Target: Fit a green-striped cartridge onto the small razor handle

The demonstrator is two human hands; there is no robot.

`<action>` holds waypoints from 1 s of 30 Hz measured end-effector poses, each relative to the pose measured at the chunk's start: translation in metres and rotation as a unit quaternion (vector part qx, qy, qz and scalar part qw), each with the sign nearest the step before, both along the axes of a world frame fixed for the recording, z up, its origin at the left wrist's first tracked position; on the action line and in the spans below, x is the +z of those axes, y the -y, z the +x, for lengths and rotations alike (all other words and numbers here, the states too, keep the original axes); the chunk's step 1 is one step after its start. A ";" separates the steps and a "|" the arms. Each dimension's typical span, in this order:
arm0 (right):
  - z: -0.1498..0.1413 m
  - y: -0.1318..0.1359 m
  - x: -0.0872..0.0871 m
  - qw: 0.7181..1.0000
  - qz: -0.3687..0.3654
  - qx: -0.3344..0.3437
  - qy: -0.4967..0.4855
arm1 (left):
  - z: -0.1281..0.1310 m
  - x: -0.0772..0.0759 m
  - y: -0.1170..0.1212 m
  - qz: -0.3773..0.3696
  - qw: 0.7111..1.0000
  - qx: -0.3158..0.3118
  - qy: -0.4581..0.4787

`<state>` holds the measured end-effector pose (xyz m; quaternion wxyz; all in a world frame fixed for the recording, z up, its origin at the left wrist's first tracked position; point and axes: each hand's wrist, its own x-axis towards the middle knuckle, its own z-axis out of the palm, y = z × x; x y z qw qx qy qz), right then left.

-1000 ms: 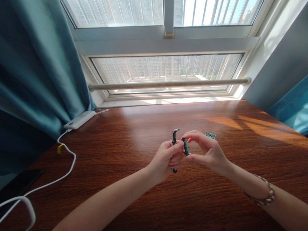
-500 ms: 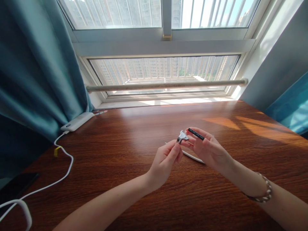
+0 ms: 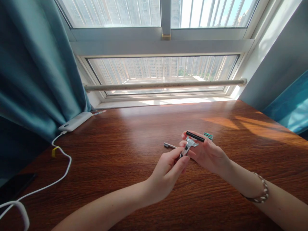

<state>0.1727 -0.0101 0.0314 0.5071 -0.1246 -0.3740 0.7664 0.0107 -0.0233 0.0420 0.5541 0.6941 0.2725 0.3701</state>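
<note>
My left hand point(image 3: 167, 171) grips a silver T-shaped razor handle point(image 3: 189, 144) between thumb and fingers, its wide head tilted up and to the right. A slim black bar point(image 3: 194, 136) is held at the fingers of my right hand point(image 3: 209, 157), just above the razor head. The two pieces are very close; whether they touch I cannot tell. On the table behind my right hand lies a small green and grey piece, like a razor cartridge point(image 3: 208, 136). A small brush point(image 3: 168, 145) with dark bristles lies beyond my left hand, its handle partly hidden.
The brown wooden table point(image 3: 108, 179) runs up to the window. A white power bank point(image 3: 75, 122) with a white cable point(image 3: 68, 168) sits by the blue curtain point(image 3: 40, 64) at the left. A dark flat object point(image 3: 19, 186) lies near the left edge.
My left hand has moved slightly right and down, and the razor handle now points more upward. My right hand has lowered a little, bringing the green and grey piece into view.
</note>
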 end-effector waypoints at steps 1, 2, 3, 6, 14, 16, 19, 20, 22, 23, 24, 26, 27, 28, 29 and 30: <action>-0.001 0.001 0.000 1.000 -0.006 0.005 -0.003 | 0.000 0.000 0.000 0.001 1.000 -0.002 0.001; -0.002 0.002 0.000 1.000 -0.011 0.010 -0.006 | 0.001 0.000 0.001 0.001 1.000 -0.003 0.001; -0.003 0.003 0.000 1.000 -0.016 0.015 -0.007 | 0.001 0.001 0.001 0.000 1.000 -0.005 0.002; -0.004 0.005 -0.001 1.000 -0.018 0.017 -0.001 | 0.001 0.001 0.002 -0.014 1.000 -0.008 0.005; -0.004 0.005 -0.006 1.000 -0.004 0.019 0.014 | 0.001 0.000 0.004 -0.029 0.999 -0.012 -0.008; -0.005 0.005 -0.007 1.000 -0.002 0.022 0.013 | 0.001 -0.001 0.005 -0.030 0.999 -0.012 -0.011; -0.006 0.007 -0.007 1.000 -0.013 0.023 0.013 | 0.001 0.000 0.006 -0.031 0.999 -0.008 -0.013; -0.006 0.007 -0.007 0.999 -0.020 0.023 0.013 | 0.002 0.000 0.006 -0.033 0.999 -0.005 -0.014; -0.007 0.009 -0.006 0.999 -0.034 0.024 0.015 | 0.002 0.000 0.007 -0.042 0.999 0.003 -0.018; -0.008 0.009 -0.006 0.999 -0.040 0.026 0.016 | 0.002 0.000 0.008 -0.050 0.999 0.006 -0.020; -0.009 0.010 -0.006 0.998 -0.046 0.029 0.016 | 0.003 0.000 0.008 -0.058 0.998 0.009 -0.019; -0.010 0.010 -0.006 0.998 -0.053 0.030 0.012 | 0.003 -0.002 0.009 -0.079 0.997 0.014 -0.004; -0.011 0.009 -0.008 0.998 -0.055 0.029 0.007 | 0.003 -0.003 0.010 -0.092 0.996 0.018 0.011; -0.012 0.009 -0.009 0.998 -0.056 0.026 0.003 | 0.003 -0.003 0.009 -0.103 0.994 0.029 0.028; -0.013 0.008 -0.011 0.998 -0.055 0.020 0.000 | 0.002 -0.004 0.008 -0.109 0.992 0.049 0.045; -0.014 0.008 -0.013 0.998 -0.055 0.014 0.000 | 0.002 -0.004 0.006 -0.107 0.989 0.080 0.058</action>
